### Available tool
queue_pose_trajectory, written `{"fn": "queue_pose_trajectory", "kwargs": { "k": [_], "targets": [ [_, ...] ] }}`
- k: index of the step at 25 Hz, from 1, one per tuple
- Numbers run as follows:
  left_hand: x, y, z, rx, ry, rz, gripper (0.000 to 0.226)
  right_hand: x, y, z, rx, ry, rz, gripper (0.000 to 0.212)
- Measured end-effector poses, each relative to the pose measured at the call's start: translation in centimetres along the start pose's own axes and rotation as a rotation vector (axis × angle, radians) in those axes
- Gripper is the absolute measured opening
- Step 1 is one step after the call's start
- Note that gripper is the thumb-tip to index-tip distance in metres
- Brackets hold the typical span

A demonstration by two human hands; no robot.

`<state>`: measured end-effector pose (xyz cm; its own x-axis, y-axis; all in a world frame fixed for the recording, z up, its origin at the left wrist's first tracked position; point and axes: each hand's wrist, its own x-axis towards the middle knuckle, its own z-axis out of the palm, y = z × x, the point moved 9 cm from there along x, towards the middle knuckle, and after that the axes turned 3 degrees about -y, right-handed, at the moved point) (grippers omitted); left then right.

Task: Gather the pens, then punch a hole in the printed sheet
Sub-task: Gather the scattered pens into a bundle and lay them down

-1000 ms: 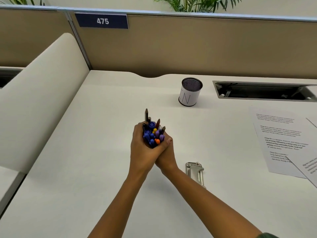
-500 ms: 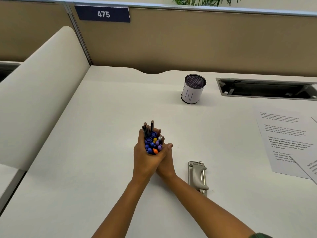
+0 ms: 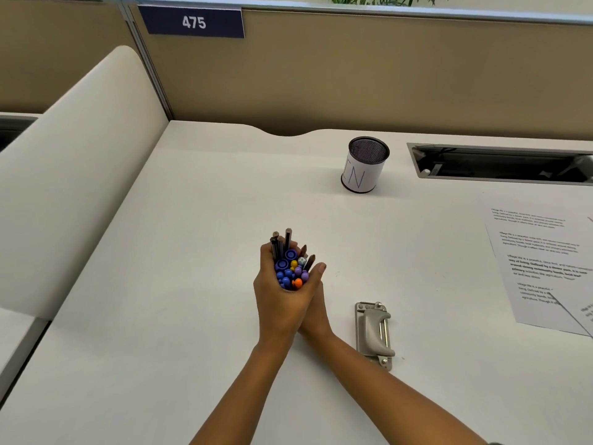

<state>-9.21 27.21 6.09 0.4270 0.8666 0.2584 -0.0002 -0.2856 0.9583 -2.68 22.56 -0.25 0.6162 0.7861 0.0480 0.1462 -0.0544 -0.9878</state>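
Note:
A bundle of pens (image 3: 290, 268) with blue, purple, yellow and orange caps stands upright at the desk's middle, ends toward me. My left hand (image 3: 276, 303) wraps the bundle from the left. My right hand (image 3: 316, 303) presses against it from the right, mostly hidden behind the left hand. A grey metal hole punch (image 3: 374, 334) lies on the desk just right of my right wrist. The printed sheet (image 3: 542, 261) lies flat at the right edge, with a second sheet (image 3: 580, 311) overlapping its near corner.
A black mesh pen cup (image 3: 364, 165) with a white label stands behind the hands, to the right. A cable tray slot (image 3: 500, 163) is cut in the desk at the back right. A beige partition (image 3: 321, 69) and a curved cream divider (image 3: 73, 168) bound the white desk (image 3: 160, 316).
The hands with the pen bundle sit slightly lower in the view and the hole punch shows more fully; the grip on the pens is unchanged.

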Motion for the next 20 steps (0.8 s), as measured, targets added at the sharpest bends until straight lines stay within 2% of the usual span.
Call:
{"fn": "queue_pose_trajectory", "kwargs": {
  "k": [2,5,10,11,14,17,20],
  "targets": [
    [0.0,-0.3,-0.2,0.028,0.036,-0.025,0.062,0.4,0.5,0.3,0.076,-0.018,0.092,0.023],
    [0.1,-0.8,-0.1,0.079,0.041,-0.026,0.064,0.5,0.6,0.2,0.08,-0.035,0.049,0.023],
    [0.4,-1.7,0.0,0.098,0.046,-0.034,0.051,0.5,0.5,0.1,-0.022,-0.044,0.028,0.017],
    [0.7,-1.8,-0.2,0.09,0.05,-0.044,0.047,0.6,0.6,0.2,-0.044,-0.047,0.028,0.02],
    [2.0,-1.9,-1.8,0.062,0.101,-0.093,0.031,0.2,0.1,0.9,-0.094,-0.119,-0.044,0.046],
    [3.5,-1.3,-4.7,0.18,0.183,-0.125,0.023,-0.3,-0.6,1.1,-0.121,-0.196,-0.14,0.051],
    [4.9,-2.4,-8.0,0.428,0.181,-0.271,0.023,-0.1,-0.2,-0.2,0.022,-0.122,-0.097,0.038]
  ]
}}
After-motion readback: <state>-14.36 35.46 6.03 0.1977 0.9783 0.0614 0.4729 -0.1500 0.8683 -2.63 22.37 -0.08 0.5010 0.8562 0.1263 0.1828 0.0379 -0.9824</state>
